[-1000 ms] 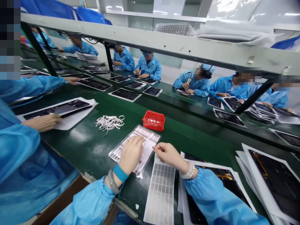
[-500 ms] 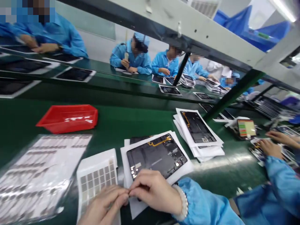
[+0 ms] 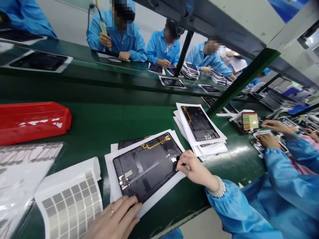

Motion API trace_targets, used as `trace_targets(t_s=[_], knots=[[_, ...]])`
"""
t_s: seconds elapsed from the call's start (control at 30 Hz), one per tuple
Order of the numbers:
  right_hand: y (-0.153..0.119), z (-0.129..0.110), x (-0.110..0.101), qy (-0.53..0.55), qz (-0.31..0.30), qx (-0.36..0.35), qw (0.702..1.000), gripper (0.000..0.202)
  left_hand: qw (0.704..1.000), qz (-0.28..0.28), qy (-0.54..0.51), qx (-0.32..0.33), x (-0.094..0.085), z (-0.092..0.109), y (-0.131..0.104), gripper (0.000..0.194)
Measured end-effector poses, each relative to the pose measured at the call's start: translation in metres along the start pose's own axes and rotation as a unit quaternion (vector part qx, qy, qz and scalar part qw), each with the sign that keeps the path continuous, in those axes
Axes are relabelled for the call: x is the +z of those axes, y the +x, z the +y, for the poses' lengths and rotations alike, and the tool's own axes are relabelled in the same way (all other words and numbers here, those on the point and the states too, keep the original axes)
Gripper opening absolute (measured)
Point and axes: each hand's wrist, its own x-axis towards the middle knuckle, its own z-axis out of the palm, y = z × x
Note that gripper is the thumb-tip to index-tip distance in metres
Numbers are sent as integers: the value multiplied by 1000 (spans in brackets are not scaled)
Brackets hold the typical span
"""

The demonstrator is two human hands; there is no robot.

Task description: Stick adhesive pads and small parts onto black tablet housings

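Note:
In front of me a black tablet back housing (image 3: pixel 149 169) lies on white paper sheets (image 3: pixel 109 166), with an orange flex cable (image 3: pixel 157 143) along its far edge. My left hand (image 3: pixel 117 215) rests at the housing's near left edge, fingers stretched out and holding nothing. At the right edge, my right hand (image 3: pixel 196 169) has thumb and fingers pinched together beside a small dark spot; what they hold, if anything, is hidden. A sheet of grey square stickers (image 3: pixel 72 202) lies left of the housing, its far edge curled up.
A red tray (image 3: pixel 35 122) and a plastic bag of thin parts (image 3: pixel 30 166) lie at left. Behind right stands a stack of papered housings (image 3: pixel 201 126). A green post (image 3: pixel 244 81) slants down there. A co-worker's hands (image 3: pixel 271 136) work at far right.
My hands, together before, have parted. The right moved to the housing's right edge; the left moved onto its near left edge. The view has shifted, so the tray sits further left.

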Motion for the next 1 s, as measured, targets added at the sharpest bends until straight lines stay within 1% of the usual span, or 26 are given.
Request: trace_targets(t_s=[0.1, 0.23, 0.3, 0.4, 0.5, 0.6, 0.67, 0.73, 0.77, 0.8, 0.83, 0.9, 0.93, 1.0], knots=[[4, -1, 5, -42, -46, -1, 998, 18, 1000, 1, -2, 4, 4, -2, -5, 36], [7, -9, 6, -111, -76, -18, 991, 16, 1000, 9, 1, -1, -1, -2, 0, 33], [8, -12, 7, -188, -76, -39, 978, 13, 1000, 8, 5, -17, -2, -3, 2, 31], [7, -17, 11, -306, -63, -80, 947, 12, 999, 4, -17, -37, 1, -5, 0, 33], [6, -22, 16, -362, -47, -98, 926, 11, 997, -4, -55, -45, 5, -9, -5, 35], [7, -23, 17, -358, -42, -85, 929, 9, 999, -10, -31, -26, 8, -12, -8, 36], [11, -19, 11, -324, -59, -74, 941, 13, 1000, -8, -2, -7, 7, -12, -6, 36], [16, -12, 2, -259, -81, -45, 961, 16, 1000, 4, 16, 2, 4, -11, -2, 33], [18, -7, -4, -225, -76, -16, 971, 15, 1000, 14, 21, 3, 1, -10, 1, 31], [21, -2, -9, -197, -58, 24, 978, 14, 999, 26, 26, 3, -2, -9, 4, 31], [23, 3, -14, -177, -31, 68, 981, 16, 999, 39, 30, 3, -4, -8, 7, 31], [27, 12, -18, -162, 17, 138, 977, 22, 998, 59, 32, 6, -9, -7, 11, 33], [28, 16, -18, -159, 25, 157, 974, 23, 997, 64, 29, 10, -10, -7, 12, 33], [30, 23, -14, -146, 17, 166, 975, 21, 998, 64, 15, 20, -9, -7, 13, 31]])
